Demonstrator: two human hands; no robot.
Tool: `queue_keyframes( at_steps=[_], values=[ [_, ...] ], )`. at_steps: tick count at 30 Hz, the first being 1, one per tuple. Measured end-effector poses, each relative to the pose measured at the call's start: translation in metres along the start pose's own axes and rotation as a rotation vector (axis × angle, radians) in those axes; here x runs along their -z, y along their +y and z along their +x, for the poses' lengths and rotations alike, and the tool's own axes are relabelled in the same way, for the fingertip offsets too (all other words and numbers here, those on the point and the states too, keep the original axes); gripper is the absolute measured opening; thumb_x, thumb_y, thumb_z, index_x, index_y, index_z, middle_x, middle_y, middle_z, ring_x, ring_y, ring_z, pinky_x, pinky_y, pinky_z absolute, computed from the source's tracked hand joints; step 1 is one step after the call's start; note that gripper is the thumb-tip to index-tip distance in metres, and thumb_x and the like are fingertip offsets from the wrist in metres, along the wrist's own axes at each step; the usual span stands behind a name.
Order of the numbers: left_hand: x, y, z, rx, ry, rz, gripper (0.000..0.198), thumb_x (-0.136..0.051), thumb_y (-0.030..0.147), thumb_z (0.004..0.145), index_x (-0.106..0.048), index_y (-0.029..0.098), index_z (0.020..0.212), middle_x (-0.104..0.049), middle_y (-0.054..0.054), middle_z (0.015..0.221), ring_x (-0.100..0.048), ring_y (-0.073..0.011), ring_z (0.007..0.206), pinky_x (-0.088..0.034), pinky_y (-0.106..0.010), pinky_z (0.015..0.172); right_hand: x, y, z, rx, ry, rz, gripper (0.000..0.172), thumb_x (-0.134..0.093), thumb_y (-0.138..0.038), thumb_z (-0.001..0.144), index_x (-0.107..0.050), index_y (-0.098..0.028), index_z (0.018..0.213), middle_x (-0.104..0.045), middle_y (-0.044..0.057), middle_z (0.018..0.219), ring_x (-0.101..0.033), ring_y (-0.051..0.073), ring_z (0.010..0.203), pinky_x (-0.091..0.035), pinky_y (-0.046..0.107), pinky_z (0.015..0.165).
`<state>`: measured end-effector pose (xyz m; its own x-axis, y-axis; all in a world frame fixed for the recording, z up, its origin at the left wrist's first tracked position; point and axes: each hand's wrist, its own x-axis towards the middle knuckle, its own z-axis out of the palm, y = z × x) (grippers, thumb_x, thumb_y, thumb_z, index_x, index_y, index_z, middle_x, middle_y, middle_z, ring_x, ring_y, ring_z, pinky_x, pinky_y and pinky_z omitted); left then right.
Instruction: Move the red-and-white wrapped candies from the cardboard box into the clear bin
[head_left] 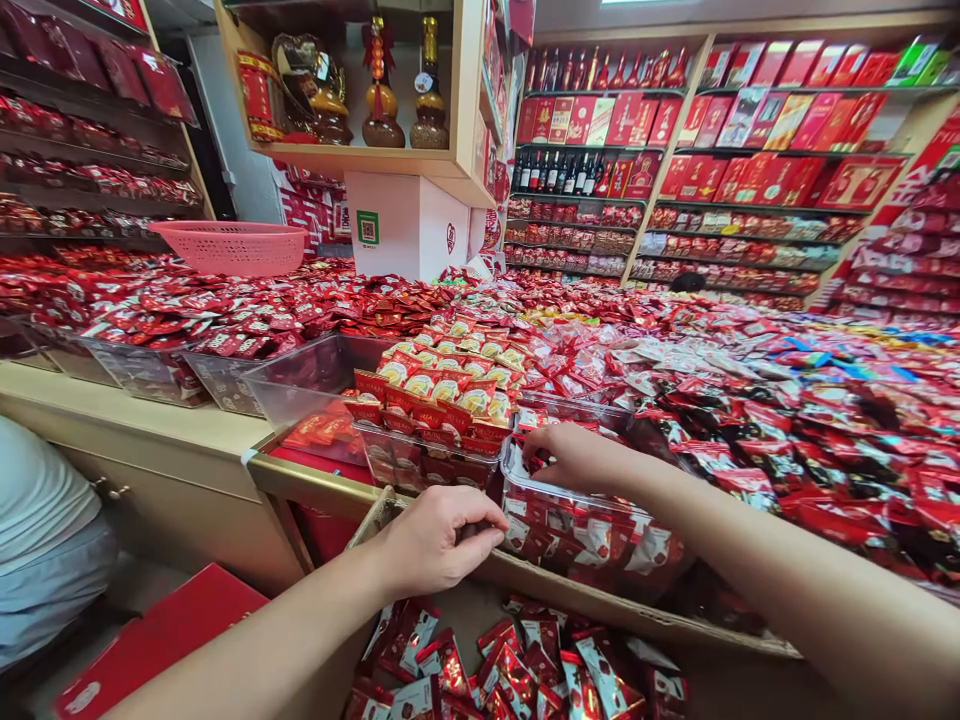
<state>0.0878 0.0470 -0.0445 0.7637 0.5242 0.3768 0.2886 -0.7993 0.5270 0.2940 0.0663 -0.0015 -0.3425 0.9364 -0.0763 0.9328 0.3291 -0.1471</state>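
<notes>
My left hand point(450, 535) hovers over an open cardboard box point(637, 610). Its thumb and forefinger come together in a pinch beside the front of a clear plastic bin point(577, 495); anything between the tips is hidden. Over that bin's rim reaches my right hand point(574, 455), fingers curled down inside it. Dark red wrapping shows between its thumb and fingers, but I cannot tell whether it is gripped. Red and white candy packets point(600, 540) stand against the bin's front wall. Similar loose packets point(510, 670) lie in the cardboard box below.
Left of the bin, gold and red packets point(450, 385) stand in rows in another clear bin. Heaps of wrapped sweets point(750, 400) spread to the right and back. A pink basket point(232, 248) rests on the heap. At left are a person's clothes point(45, 540) and a red box point(165, 640).
</notes>
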Motion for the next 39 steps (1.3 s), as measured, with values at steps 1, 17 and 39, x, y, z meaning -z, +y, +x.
queue_keyframes(
  at_steps=[1, 17, 39],
  values=[
    [0.0, 0.0, 0.0, 0.004, 0.0, 0.002, 0.016, -0.048, 0.019, 0.076, -0.061, 0.017, 0.083, -0.063, -0.001, 0.074, -0.055, -0.0094, 0.066, -0.042, -0.019, 0.062, 0.002, 0.001, -0.001, -0.004, -0.002, 0.007, 0.025, -0.058, -0.025, 0.066, -0.062, -0.019, 0.09, -0.065, 0.003, 0.088, -0.058, 0.017, 0.078, -0.041, 0.022, 0.066],
    [-0.002, -0.003, 0.002, -0.025, -0.001, -0.043, 0.017, -0.047, 0.019, 0.076, -0.062, 0.015, 0.085, -0.064, -0.002, 0.079, -0.056, -0.0097, 0.07, -0.042, -0.019, 0.065, 0.027, -0.014, -0.056, -0.082, 0.226, 0.029, 0.017, -0.047, -0.029, 0.076, -0.061, -0.02, 0.08, -0.064, 0.003, 0.078, -0.056, 0.015, 0.069, -0.04, 0.024, 0.064],
    [-0.011, -0.004, 0.007, 0.11, 0.001, -0.156, 0.015, -0.051, 0.021, 0.074, -0.061, 0.014, 0.083, -0.061, 0.001, 0.071, -0.052, -0.0067, 0.062, -0.041, -0.017, 0.056, -0.144, -0.037, -0.087, -0.092, -0.376, 0.256, 0.018, -0.047, -0.024, 0.074, -0.062, -0.02, 0.084, -0.064, 0.002, 0.077, -0.055, 0.014, 0.069, -0.037, 0.021, 0.058]
  ],
)
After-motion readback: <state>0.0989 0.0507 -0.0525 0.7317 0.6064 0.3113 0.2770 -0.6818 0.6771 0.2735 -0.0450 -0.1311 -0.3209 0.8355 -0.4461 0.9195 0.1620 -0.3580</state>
